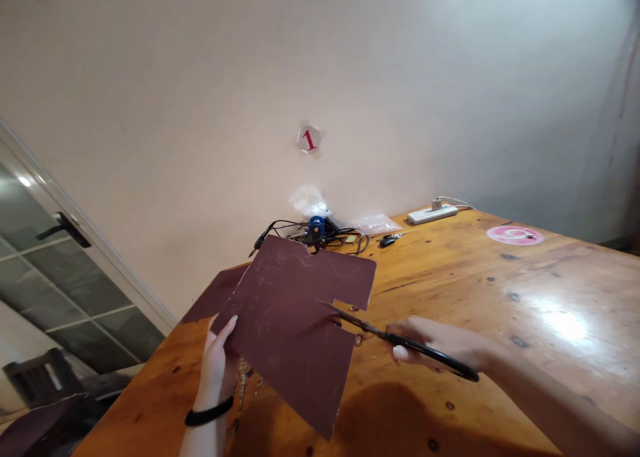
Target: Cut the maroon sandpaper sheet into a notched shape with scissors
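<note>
My left hand (217,367) grips the lower left edge of a maroon sandpaper sheet (290,330), which has notches cut into its edges. A black band circles that wrist. My right hand (430,344) is closed around black-handled scissors (400,340), and their open blades reach into a notch on the sheet's right side. A second maroon piece (215,294) lies partly behind the sheet, its far part hidden.
The hands are over a knotty wooden table (475,290) with a pink round sticker (515,235). Against the wall are tangled wires with a blue part (316,229), plastic bags (310,202), a key (389,239) and a power strip (433,214). A glass door (60,270) stands left.
</note>
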Available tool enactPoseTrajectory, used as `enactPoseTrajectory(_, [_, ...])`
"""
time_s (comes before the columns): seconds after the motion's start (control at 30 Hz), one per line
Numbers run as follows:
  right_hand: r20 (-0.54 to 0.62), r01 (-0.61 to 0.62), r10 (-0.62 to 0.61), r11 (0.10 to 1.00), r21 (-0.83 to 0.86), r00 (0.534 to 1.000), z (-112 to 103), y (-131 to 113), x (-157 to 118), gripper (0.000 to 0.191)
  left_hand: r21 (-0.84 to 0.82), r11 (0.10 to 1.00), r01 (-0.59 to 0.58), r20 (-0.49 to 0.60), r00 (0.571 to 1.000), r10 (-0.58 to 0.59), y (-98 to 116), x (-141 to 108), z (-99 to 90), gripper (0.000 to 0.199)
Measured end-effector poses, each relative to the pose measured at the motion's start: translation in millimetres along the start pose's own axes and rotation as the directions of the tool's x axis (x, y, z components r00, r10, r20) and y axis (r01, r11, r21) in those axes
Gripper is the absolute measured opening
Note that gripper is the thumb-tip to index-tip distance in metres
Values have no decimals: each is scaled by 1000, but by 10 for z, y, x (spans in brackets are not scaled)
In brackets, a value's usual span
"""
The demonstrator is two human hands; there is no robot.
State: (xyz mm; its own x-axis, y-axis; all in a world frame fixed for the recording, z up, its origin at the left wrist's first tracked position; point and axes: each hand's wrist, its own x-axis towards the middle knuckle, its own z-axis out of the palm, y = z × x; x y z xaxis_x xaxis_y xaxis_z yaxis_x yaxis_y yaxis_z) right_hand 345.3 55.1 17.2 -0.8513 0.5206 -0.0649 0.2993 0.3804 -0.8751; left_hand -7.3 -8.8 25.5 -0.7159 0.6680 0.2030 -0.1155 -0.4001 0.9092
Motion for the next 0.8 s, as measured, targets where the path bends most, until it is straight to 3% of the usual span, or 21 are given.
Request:
enactPoseTrajectory(0.4, [-57,-29,29,1000,10,998,23,7,11,52,18,1000,5,15,1000,-5,28,-2,6,48])
enactPoseTrajectory(0.8, [-60,16,-19,999,-48,998,16,71,29,55,-6,1000,-7,18,1000,7,-8,20,-26,46])
